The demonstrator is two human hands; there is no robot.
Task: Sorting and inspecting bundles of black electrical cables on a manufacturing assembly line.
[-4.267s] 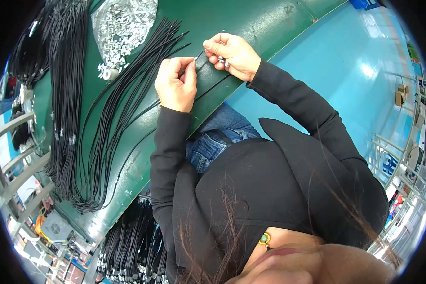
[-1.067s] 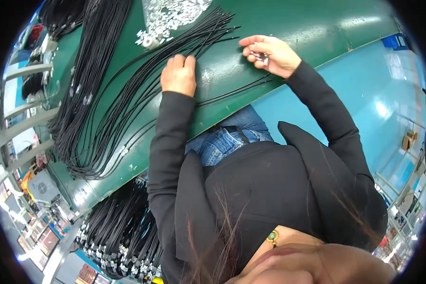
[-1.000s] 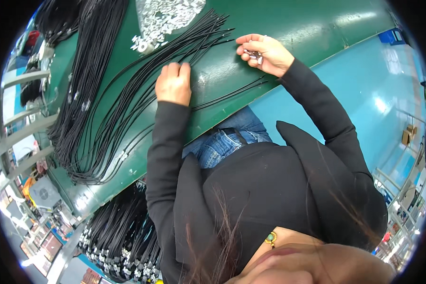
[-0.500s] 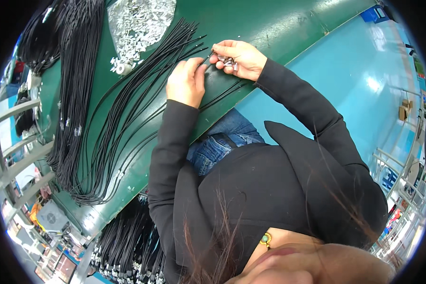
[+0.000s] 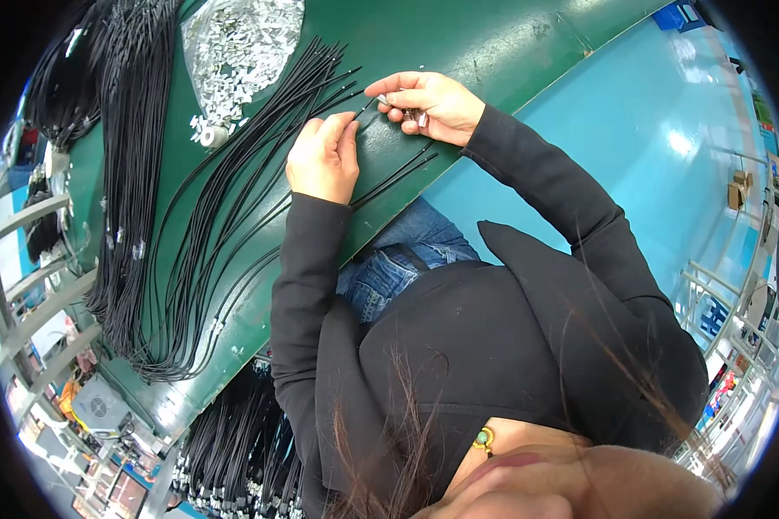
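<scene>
A thin black cable (image 5: 366,109) is pinched close to its end between the thumb and fingers of my left hand (image 5: 323,160). Its tip meets the fingertips of my right hand (image 5: 441,105), where a small silver sleeve-like piece (image 5: 383,100) shows. Whether the tip is inside that piece is too small to tell. More small shiny metal pieces (image 5: 415,118) lie in the curled fingers of my right hand. Two or three other black cables (image 5: 398,179) lie on the table below my hands, their ends pointing right.
On the green table (image 5: 493,69), a loose fan of black cables (image 5: 234,156) spreads left of my hands. Beyond it lie a clear bag of small silver pieces (image 5: 242,43), a white roll (image 5: 213,136) and a thick cable bundle (image 5: 138,130). More cables (image 5: 242,441) hang below the table edge.
The whole view has shifted slightly, with the table things now further left. My hands are a little further apart, and the silver piece at my right fingertips shows more clearly.
</scene>
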